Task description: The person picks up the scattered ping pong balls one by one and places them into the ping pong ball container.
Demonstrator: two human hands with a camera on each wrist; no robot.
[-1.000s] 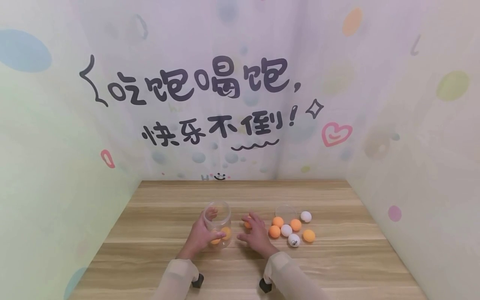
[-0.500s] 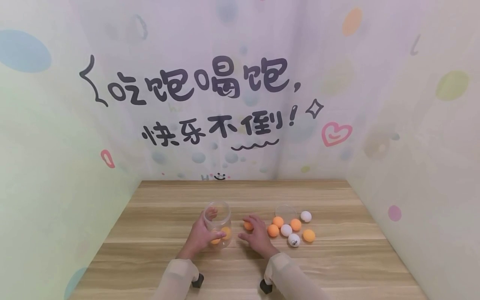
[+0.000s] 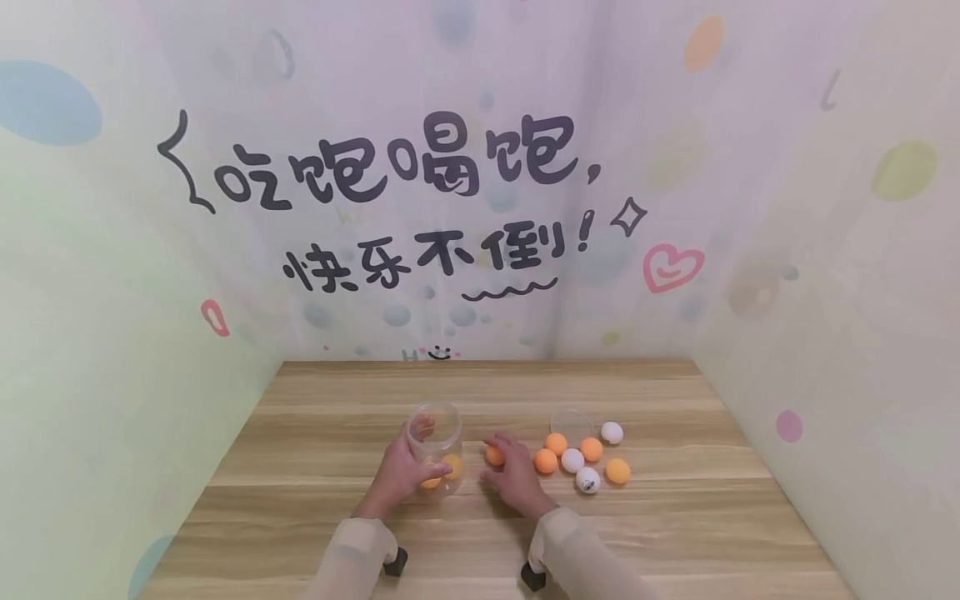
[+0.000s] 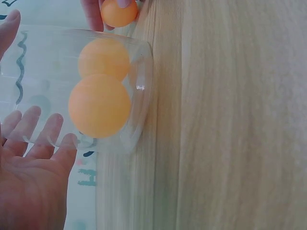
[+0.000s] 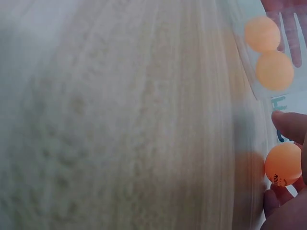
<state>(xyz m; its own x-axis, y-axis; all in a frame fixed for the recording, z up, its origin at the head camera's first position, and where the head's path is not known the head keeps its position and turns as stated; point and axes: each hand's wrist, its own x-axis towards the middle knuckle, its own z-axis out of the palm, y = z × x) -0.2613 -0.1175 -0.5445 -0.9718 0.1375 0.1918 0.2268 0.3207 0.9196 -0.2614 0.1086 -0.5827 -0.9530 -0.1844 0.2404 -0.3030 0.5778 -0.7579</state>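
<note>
Fingers of a right hand (image 3: 519, 479), bent around an orange table-tennis ball (image 5: 282, 164), work near the center of the lower frame, while a left hand (image 3: 401, 471) steadies a clear, open-topped jar (image 3: 453, 435) just to the left. Two orange balls (image 4: 100, 105) show through the jar's wall, low inside it; the jar stands upright on a wood-grain table (image 3: 262, 500). The step in hand appears to be taking up another ball for the jar. The next move would seem to call for a secure hold, a lift above the jar's rim and a release over its mouth, the left hand keeping the jar from tipping.

Both forearms, in pale sleeves (image 3: 573, 542), enter from the bottom edge of the frame and angle inward. The left hand grips the jar from its left side, thumb across the front, fingers reaching round the far side. The right hand reaches up and leftward, fingers curled over the ball; whether the ball touches the tabletop cannot be told. Right of center lie four more orange balls (image 3: 592, 450), three white balls (image 3: 572, 461) and a clear round disc (image 3: 572, 423), possibly the jar's lid.
</note>
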